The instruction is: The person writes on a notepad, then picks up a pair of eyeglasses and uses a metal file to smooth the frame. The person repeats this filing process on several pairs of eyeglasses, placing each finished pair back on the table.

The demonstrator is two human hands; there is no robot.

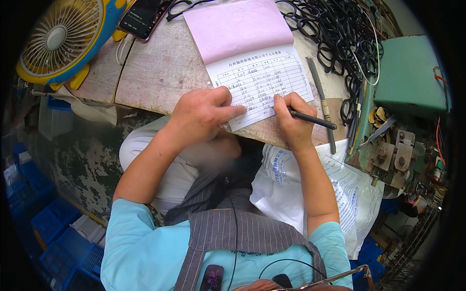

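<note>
A form pad (257, 87) lies on the worn wooden table (155, 72), its pink cover sheet (238, 26) folded up and away from me. Handwriting fills several rows of the white printed page. My right hand (295, 121) grips a black pen (315, 119) over the page's lower right; the writing tip is hidden by my fingers. On the lower left of the page rests my left hand (201, 116), index finger stretched out along a written row, the other fingers curled and nothing held.
A yellow and blue fan (56, 38) and a phone (141, 18) stand at the far left. Black eyeglass frames (330, 29) are heaped at the far right. Thin rods (320, 97) lie beside the pad. Green machinery (407, 72) borders the right; a white plastic sack (276, 179) hangs below the edge.
</note>
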